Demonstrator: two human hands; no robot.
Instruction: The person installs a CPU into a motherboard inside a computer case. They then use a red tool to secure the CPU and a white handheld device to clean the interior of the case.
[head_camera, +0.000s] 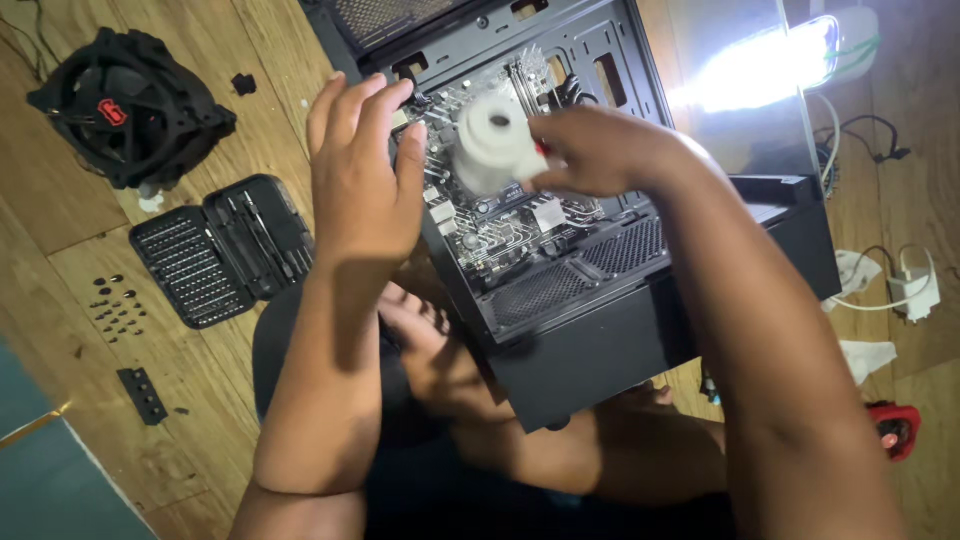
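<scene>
White roll (492, 140) pinched in right hand (600, 150) fingers, left hand (362, 180) spread loose beside it

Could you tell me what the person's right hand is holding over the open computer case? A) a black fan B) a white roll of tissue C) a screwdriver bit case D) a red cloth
B: the right hand grips a white roll of tissue above the motherboard inside the case.

A single head-worn view looks steeply down, close over the open computer case (560, 250) on the wooden floor (70, 260). Motion blur softens, perhaps, the centre. No second view overlaps.
</scene>
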